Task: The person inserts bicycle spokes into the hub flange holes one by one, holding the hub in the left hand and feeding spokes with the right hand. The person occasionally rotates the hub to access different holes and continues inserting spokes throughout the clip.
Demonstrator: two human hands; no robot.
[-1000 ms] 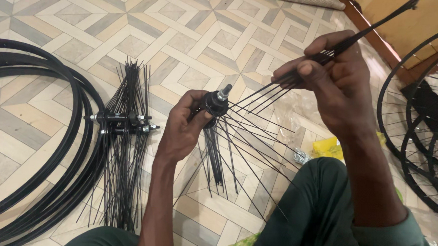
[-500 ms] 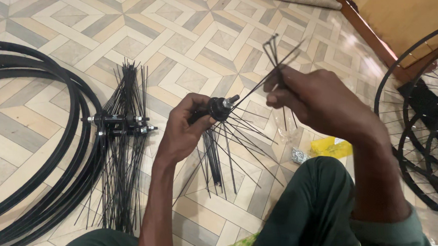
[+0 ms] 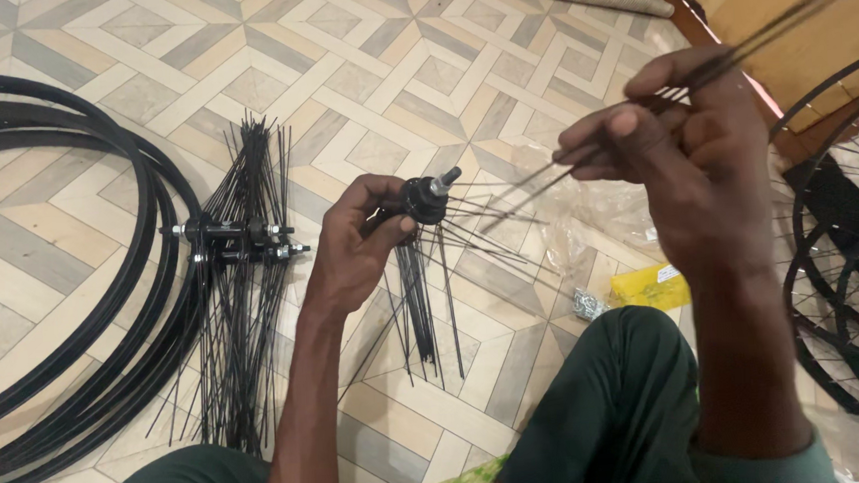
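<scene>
The black metal wheel hub with a threaded silver axle end point(image 3: 425, 198) is held above the patterned tile floor point(image 3: 363, 88), near the centre of the view, with thin black wire spokes point(image 3: 421, 306) hanging loose from its flange. The left hand point(image 3: 356, 247) has its grip closed around the hub body, thumb and fingers wrapped from below. The right hand point(image 3: 685, 164) is raised to the right of the hub, its grip pinched shut on a small bundle of long black spokes point(image 3: 733, 59) that points up and to the right. To the left, on the floor, lie further black hubs already laced with spokes point(image 3: 242, 300), and beyond them a stack of black wheel rims point(image 3: 79, 279). A yellow packet point(image 3: 652, 287) and a small heap of silver nipples point(image 3: 586, 305) lie beside the person's green-clad knee point(image 3: 619, 398). Risk: the hanging spokes could tangle or slip from the flange holes if the hub tilts, and the pinched bundle could fan out and drop if the pinch loosens.
</scene>
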